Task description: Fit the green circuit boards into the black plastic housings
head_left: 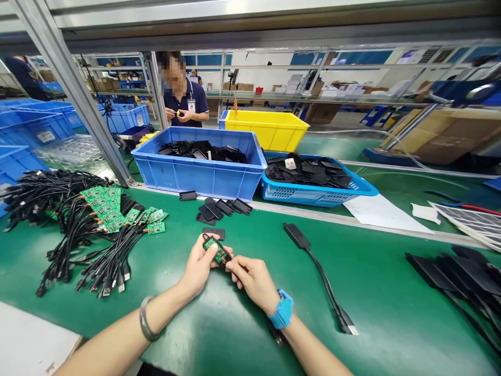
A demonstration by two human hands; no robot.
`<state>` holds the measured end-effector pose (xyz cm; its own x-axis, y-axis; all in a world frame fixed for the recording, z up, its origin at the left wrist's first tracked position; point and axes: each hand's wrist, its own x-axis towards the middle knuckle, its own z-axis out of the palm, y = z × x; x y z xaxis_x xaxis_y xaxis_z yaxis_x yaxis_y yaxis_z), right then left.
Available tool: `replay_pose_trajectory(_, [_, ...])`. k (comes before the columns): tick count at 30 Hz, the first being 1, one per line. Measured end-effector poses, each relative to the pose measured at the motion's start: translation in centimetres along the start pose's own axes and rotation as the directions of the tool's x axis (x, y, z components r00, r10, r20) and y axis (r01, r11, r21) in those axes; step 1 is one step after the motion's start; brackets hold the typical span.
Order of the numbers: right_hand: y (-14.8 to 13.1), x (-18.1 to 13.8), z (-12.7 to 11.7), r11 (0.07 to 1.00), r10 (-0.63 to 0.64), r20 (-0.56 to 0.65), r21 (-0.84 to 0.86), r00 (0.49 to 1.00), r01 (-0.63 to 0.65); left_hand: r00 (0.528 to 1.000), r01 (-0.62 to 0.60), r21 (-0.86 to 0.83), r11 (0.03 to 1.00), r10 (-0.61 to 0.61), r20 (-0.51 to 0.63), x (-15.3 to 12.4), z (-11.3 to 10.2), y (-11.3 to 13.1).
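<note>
My left hand [199, 265] is closed around a black plastic case half, its thumb pressing on the green circuit board [216, 250] inside it. At the lower end of the board, my right hand [252, 279] pinches where the cable joins; the fingers hide the exact grip. A black cable end [277, 334] shows beneath my right wrist. Just beyond my hands lies a flat black cover [214, 233], with several more case pieces [223, 207] behind it. To the right rests a closed black case with a USB cable [297, 236].
Cabled green boards [105, 206] are heaped at left. A blue bin [199, 172] and a blue basket [313, 195] hold black parts; a yellow bin [270, 130] stands behind. Cased cables [450, 277] pile at right. Across the bench, a person [183, 102] handles something small.
</note>
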<state>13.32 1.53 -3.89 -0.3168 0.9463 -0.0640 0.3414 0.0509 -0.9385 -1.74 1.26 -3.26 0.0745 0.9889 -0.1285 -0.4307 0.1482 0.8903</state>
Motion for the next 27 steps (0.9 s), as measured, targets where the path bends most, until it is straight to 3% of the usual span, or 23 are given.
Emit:
replay_pose_trajectory(5, [0.2,0.1,0.1,0.971,-0.074,-0.085,-0.231,0.994,0.053,0.996,-0.064,0.123,0.99,0.072,-0.06,-0.3,0.2,-0.4])
replay_pose_trajectory(9, [0.4,0.7,0.2,0.964,-0.079,-0.031,-0.257,0.996,0.068,0.997,-0.035,0.066,0.997,0.039,-0.061,0.3,0.0,-0.2])
replay_pose_trajectory(12, [0.2,2.3,0.2,0.928,-0.125,-0.011,-0.355,0.992,0.113,0.982,-0.026,-0.038,0.999,0.018,-0.189,1.2,-0.7,0.3])
replay_pose_trajectory(14, [0.0,4.0,0.2,0.881,-0.162,-0.068,-0.459,0.984,0.114,0.957,-0.042,-0.072,0.997,0.019,-0.29,1.7,-1.3,0.7])
replay_pose_trajectory(16, [-0.2,5.7,0.3,0.846,-0.191,-0.128,-0.525,0.973,0.097,0.947,-0.053,-0.079,0.995,0.025,-0.32,1.9,-1.7,0.9])
replay_pose_trajectory(20, [-0.2,7.4,0.2,0.829,-0.212,-0.119,-0.547,0.97,0.114,0.982,-0.05,-0.037,0.998,0.043,-0.182,1.8,-1.6,1.0])
replay_pose_trajectory(24, [0.0,6.1,-1.5,0.847,-0.217,-0.097,-0.513,0.971,0.138,0.999,-0.017,-0.023,1.0,0.016,-0.049,1.3,-1.2,0.8])
replay_pose_trajectory(27, [-0.2,4.2,-3.4,0.953,-0.166,-0.219,-0.287,0.962,0.099,0.997,0.064,0.002,0.998,-0.064,0.038,1.0,-1.1,0.7])
